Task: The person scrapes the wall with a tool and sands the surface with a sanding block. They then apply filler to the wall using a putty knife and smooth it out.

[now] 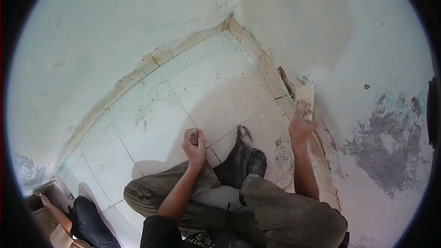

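My left hand [195,149] is closed around a small rolled tube [194,136], whose round open end faces up, above my bent leg. My right hand [301,127] grips a flat, pale rectangular block [305,98] with some dark marks near its lower end. The block is at the right wall, beside a dark gap [285,81] above the tan skirting tiles [259,57]. Whether its face touches the wall cannot be made out.
My crossed legs and dark-socked feet [239,156] rest on the dusty tiled floor [156,105]. Grey rough patches [386,142] mark the right wall. At lower left another person's arm [59,216] reaches toward a box-like opening [46,193].
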Demonstrator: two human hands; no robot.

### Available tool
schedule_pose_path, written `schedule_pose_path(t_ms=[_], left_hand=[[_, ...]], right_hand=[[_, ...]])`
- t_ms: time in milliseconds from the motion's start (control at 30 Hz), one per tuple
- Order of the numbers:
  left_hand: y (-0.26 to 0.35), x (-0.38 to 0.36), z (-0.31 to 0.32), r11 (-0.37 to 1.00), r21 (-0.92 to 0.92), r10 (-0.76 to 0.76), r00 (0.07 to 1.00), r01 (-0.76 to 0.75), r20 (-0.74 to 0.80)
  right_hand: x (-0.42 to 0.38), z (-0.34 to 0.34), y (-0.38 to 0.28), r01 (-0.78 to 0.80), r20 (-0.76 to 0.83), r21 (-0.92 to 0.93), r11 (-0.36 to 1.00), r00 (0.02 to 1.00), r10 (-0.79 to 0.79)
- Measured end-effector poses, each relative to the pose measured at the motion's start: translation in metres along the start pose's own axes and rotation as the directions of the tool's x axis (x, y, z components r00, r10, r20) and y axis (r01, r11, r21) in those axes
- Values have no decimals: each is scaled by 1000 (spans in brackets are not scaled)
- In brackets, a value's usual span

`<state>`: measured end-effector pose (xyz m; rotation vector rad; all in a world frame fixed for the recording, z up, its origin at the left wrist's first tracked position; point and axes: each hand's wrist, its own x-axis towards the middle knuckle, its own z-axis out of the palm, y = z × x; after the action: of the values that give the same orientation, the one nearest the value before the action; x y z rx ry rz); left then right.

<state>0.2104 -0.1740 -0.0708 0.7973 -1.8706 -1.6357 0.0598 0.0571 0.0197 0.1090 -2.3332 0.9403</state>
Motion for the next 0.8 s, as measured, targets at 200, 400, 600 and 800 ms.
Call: schedule_pose_path(t_ms=[200,400,600,800], left_hand=[[-2,1,-5,999,27,31,998,-30,-60],[-5,-1,-4,995,101,-12,1000,14,-22],[0,0,-5,998,51,22,999,-21,-26],[7,1,-5,994,107,30,999,-27,-24]], right_hand=[[-16,-22,3,-119,15,319,940,993,121],[17,6,20,-329,70,-124,936,938,339],[-9,-23,32,-203,93,36,978,975,199],[-11,-27,-4,-314,76,-13,949,946,315]])
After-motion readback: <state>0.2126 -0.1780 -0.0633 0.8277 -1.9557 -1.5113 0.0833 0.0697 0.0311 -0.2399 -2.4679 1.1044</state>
